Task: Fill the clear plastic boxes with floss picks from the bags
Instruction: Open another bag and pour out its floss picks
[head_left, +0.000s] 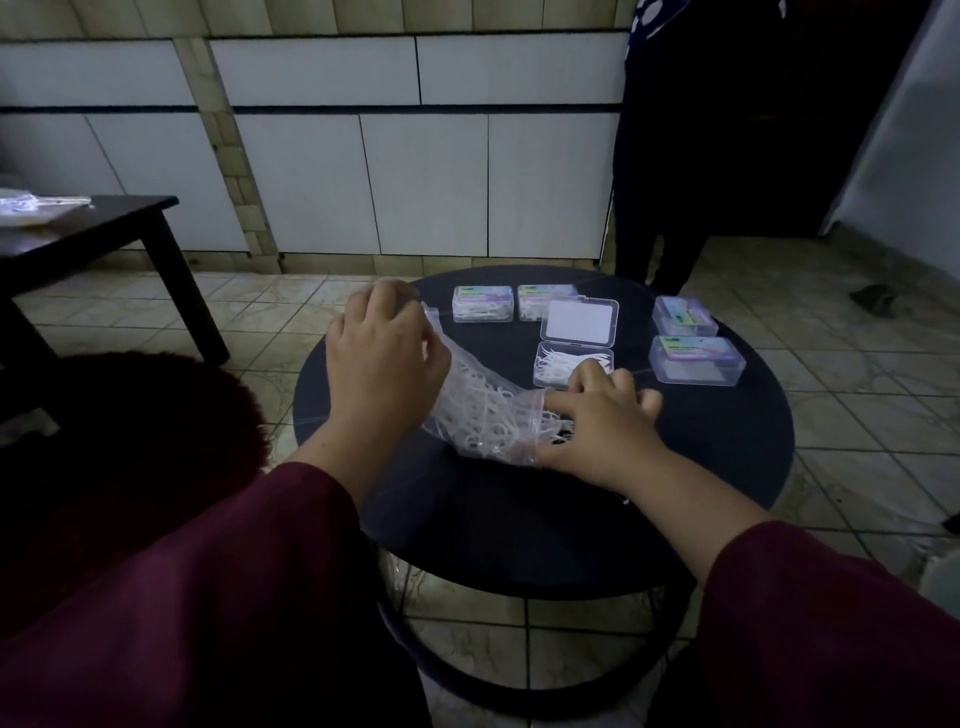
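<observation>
A clear plastic bag (480, 410) of white floss picks lies tilted on the round dark table (727, 452). My left hand (384, 358) grips the bag's raised upper end. At the bag's open mouth, my right hand (597, 421) reaches in with curled fingers; what it holds is hidden. Just beyond it stands an open clear box (571, 364) with floss picks inside, its lid (579, 322) tipped back. Two shut boxes holding picks (483, 304) (540, 299) sit at the back. Two shut boxes (684, 314) (696, 360) sit on the right.
A person in dark clothes (675, 156) stands behind the table. A dark side table (119, 223) with another plastic bag (31, 205) stands at the left. A dark red fuzzy seat (130, 415) is by my left arm. Tiled floor surrounds the table.
</observation>
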